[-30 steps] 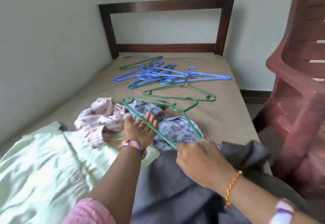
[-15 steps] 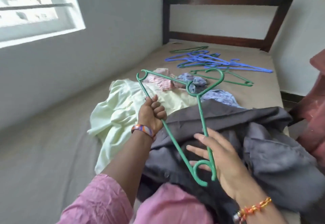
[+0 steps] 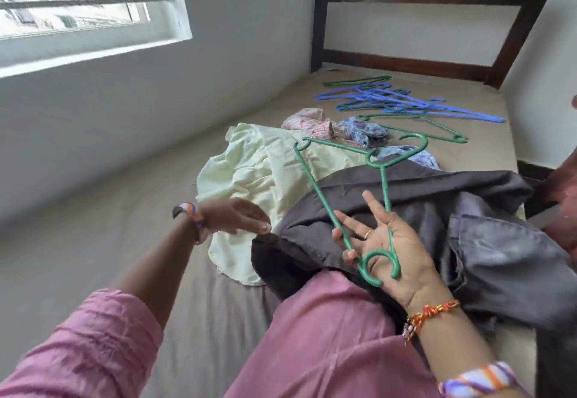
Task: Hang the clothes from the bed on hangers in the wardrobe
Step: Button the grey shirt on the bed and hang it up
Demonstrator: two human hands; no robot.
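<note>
My right hand [image 3: 385, 241] holds a green plastic hanger [image 3: 316, 185] by one end loop, which lies across the palm with the lower fingers curled round its bar; the hanger's hook points away over the clothes. My left hand [image 3: 237, 215] has let it go and reaches with straight fingers to the edge of a dark grey garment [image 3: 437, 204] spread in front of me. Beside it lie a pale yellow-green garment [image 3: 249, 173], a pink patterned one [image 3: 307, 120] and a blue floral one [image 3: 362, 127]. No wardrobe is in view.
Several blue and green hangers [image 3: 390, 101] lie heaped near the dark wooden headboard [image 3: 406, 66]. The bed [image 3: 125, 257] runs along a grey wall under a window [image 3: 78, 7]. A maroon plastic chair [image 3: 562, 210] stands at the bed's right side.
The hanger was lifted off the blue floral garment and brought toward me. My left hand released its bar and dropped to the grey garment; my right hand took the end loop.
</note>
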